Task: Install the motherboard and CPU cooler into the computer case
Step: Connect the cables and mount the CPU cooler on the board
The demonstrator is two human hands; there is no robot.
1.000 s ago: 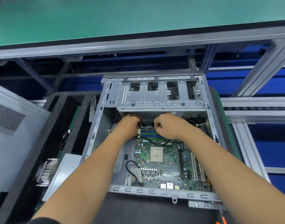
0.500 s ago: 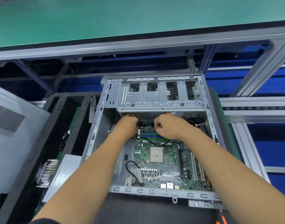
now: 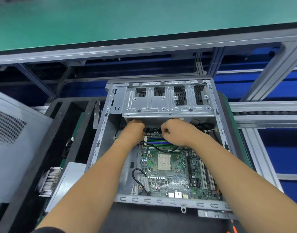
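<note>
The open grey computer case (image 3: 161, 202) lies flat with the green motherboard (image 3: 171, 182) inside, its bare CPU socket (image 3: 164, 162) in the middle. Both hands reach to the board's far edge, just under the drive cage (image 3: 168, 105). My left hand (image 3: 134, 131) is curled shut beside the white connectors. My right hand (image 3: 176, 132) is a fist above the blue memory slots. A thin black cable (image 3: 154, 129) runs between the two hands; the fingertips are partly hidden. The finned CPU cooler (image 3: 50, 182) lies outside the case at the left.
A black foam tray (image 3: 63, 135) holds the cooler and a grey metal box (image 3: 67, 179). The perforated side panel (image 3: 11, 140) leans at far left. Another black cable (image 3: 137, 179) loops over the board's near left corner. Aluminium frame rails (image 3: 262, 108) run on the right.
</note>
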